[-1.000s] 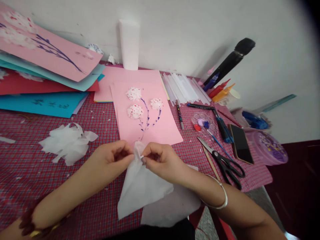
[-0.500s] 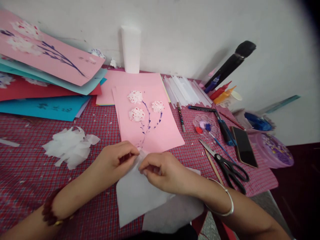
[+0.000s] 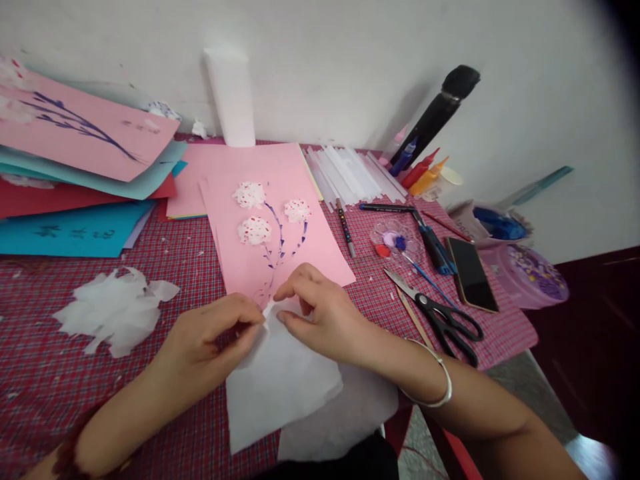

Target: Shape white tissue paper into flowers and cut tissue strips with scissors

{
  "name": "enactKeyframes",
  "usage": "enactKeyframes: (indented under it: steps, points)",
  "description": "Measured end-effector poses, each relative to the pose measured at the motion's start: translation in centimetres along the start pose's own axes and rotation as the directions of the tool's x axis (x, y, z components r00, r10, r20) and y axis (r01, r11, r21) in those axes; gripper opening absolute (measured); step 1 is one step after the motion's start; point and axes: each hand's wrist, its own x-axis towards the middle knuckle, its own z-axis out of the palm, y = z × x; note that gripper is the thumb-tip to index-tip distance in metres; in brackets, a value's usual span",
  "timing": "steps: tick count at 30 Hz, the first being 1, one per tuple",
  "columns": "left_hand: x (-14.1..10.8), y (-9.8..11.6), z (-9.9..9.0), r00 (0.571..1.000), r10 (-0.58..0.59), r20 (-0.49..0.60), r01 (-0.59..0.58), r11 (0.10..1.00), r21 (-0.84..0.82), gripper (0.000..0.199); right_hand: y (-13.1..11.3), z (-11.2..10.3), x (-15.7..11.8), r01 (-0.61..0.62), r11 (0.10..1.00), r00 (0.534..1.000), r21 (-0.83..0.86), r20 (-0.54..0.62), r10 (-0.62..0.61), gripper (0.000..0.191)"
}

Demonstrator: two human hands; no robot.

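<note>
White tissue paper (image 3: 280,380) lies near the table's front edge, its top end bunched between my hands. My left hand (image 3: 215,340) pinches that bunched end from the left. Just to its right, my right hand (image 3: 320,313) has thumb and forefinger apart beside the tissue's tip. Beyond my fingers is a pink sheet (image 3: 320,260) with three puffy white flowers speckled red and a dark purple painted stem. A pile of torn white tissue (image 3: 117,310) sits left of my left hand.
Scissors (image 3: 445,317), a phone (image 3: 471,275), a paint palette (image 3: 393,241) and pens lie at the right. White strips (image 3: 350,175) and paint bottles (image 3: 425,175) stand or lie toward the wall. Stacked coloured cards (image 3: 95,140) fill the back left.
The view has shifted, so the table items appear further left. My right hand has moved up relative to my left and its fingers have spread from the tissue tip.
</note>
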Motion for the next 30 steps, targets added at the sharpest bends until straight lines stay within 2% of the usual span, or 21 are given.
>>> enactKeyframes:
  steps: [4,6,9,12,16,19,23,26,28,30]
  points:
    - [0.0,0.5,0.0,1.0,-0.022,0.022,0.023,0.999,-0.046,0.011,0.3,0.3,0.0,0.032,0.999,0.999,-0.01,0.022,-0.032,0.006]
    - [0.1,0.7,0.0,0.997,-0.071,0.04,0.076,0.985,-0.154,0.01,0.6,0.4,0.0,0.077,0.997,0.996,-0.011,0.046,-0.076,0.007]
    - [0.3,0.5,-0.1,0.982,-0.187,0.032,0.185,0.91,-0.37,0.014,0.9,0.5,-0.2,0.178,0.982,0.983,-0.067,0.055,-0.175,0.007]
    - [0.6,0.0,-0.2,0.963,-0.266,0.039,0.253,0.849,-0.464,0.025,1.0,0.4,-0.4,0.325,0.929,0.945,-0.178,0.031,-0.325,0.012]
    - [0.8,0.1,-0.2,0.963,-0.231,0.138,0.269,0.841,-0.47,0.03,0.5,0.2,-0.5,0.436,0.832,0.878,-0.343,-0.043,-0.477,0.021]
    - [0.6,1.0,-0.1,0.974,-0.165,0.153,0.22,0.846,-0.486,0.029,-0.1,0.2,-0.4,0.481,0.788,0.825,-0.383,-0.105,-0.555,0.024]
    - [0.5,2.8,-0.1,0.996,-0.087,-0.022,0.071,0.918,-0.39,0.024,-0.9,0.2,-0.3,0.531,0.786,0.778,-0.315,-0.187,-0.6,0.015]
    - [0.6,4.0,-0.6,0.989,0.01,-0.147,-0.057,0.947,-0.316,0.019,-1.6,-0.1,-0.2,0.501,0.842,0.816,-0.201,-0.216,-0.537,0.01]
    - [0.6,4.6,-1.3,0.98,0.071,-0.188,-0.122,0.953,-0.276,0.015,-2.1,-0.3,-0.2,0.477,0.873,0.844,-0.1,-0.226,-0.486,0.01]
    - [0.5,4.9,-1.9,0.972,0.123,-0.202,-0.167,0.962,-0.216,0.014,-2.4,-0.4,-0.2,0.477,0.879,0.851,-0.003,-0.247,-0.463,0.009]
